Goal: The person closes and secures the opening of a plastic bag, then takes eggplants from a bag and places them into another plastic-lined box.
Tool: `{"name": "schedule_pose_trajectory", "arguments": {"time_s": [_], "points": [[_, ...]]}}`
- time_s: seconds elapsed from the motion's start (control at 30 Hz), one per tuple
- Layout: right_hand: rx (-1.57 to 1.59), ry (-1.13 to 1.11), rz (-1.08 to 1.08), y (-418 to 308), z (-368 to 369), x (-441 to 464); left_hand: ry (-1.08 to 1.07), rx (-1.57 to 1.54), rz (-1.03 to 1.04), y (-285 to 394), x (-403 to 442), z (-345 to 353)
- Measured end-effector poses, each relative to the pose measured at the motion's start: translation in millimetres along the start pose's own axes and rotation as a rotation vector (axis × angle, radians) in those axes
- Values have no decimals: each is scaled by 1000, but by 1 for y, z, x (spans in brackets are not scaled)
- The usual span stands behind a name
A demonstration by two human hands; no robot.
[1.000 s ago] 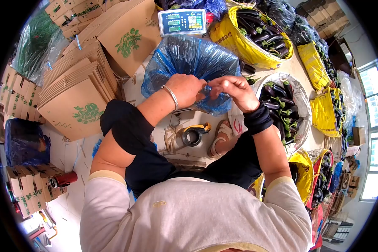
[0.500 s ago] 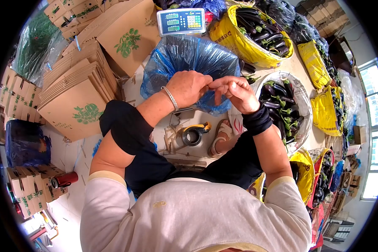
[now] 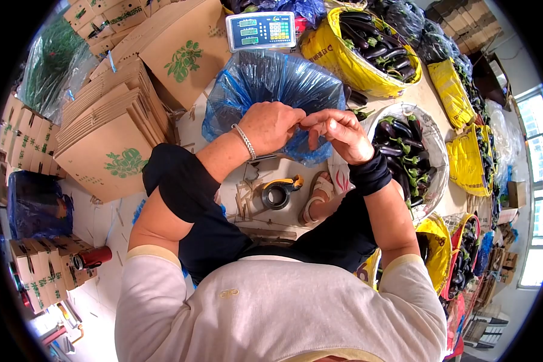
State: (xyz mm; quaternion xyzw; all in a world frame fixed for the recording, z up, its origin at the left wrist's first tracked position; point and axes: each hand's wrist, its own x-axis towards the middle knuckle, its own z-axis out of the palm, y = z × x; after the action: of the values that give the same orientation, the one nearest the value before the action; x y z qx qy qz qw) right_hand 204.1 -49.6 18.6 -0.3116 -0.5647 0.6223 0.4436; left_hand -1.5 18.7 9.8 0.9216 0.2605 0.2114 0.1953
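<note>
My left hand [image 3: 274, 128], with a silver bracelet at its wrist, is closed, its fingertips against the index fingertip of my right hand. Whether anything small lies between them is hidden. My right hand [image 3: 344, 137], a black band round its wrist, has its index finger stretched out, its thumb apart and the other fingers loosely curled. Both hands are over the near side of a container lined with a blue plastic bag [image 3: 277, 78]. Behind that bag stands a digital scale display [image 3: 260, 31] with a keypad.
Eggplants [image 3: 404, 151] fill a white-lined basket at right; a yellow-lined basket [image 3: 320, 51] of eggplants stands behind. Flattened cardboard boxes [image 3: 102, 145] lean at left. A tape dispenser [image 3: 276, 195] lies on the floor between my legs. A red flask [image 3: 93, 258] lies far left.
</note>
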Motion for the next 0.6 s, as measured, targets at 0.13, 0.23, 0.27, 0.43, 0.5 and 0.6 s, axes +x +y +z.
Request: {"name": "schedule_pose_trajectory", "arguments": {"time_s": [0.13,0.23,0.27,0.43,0.5,0.6], "points": [[-8,-11,9,-1,0,0,-17,28,10,0,-1,1],[-11,-17,10,0,0,1,-42,50,10,0,-1,2],[-11,-15,14,0,0,1,-49,57,13,-1,-1,3],[-13,-19,21,1,1,1,-65,67,21,0,-1,1],[-6,-20,24,1,1,1,-82,59,15,1,-1,0],[-4,-25,24,1,1,1,-76,54,16,0,-1,1]]}}
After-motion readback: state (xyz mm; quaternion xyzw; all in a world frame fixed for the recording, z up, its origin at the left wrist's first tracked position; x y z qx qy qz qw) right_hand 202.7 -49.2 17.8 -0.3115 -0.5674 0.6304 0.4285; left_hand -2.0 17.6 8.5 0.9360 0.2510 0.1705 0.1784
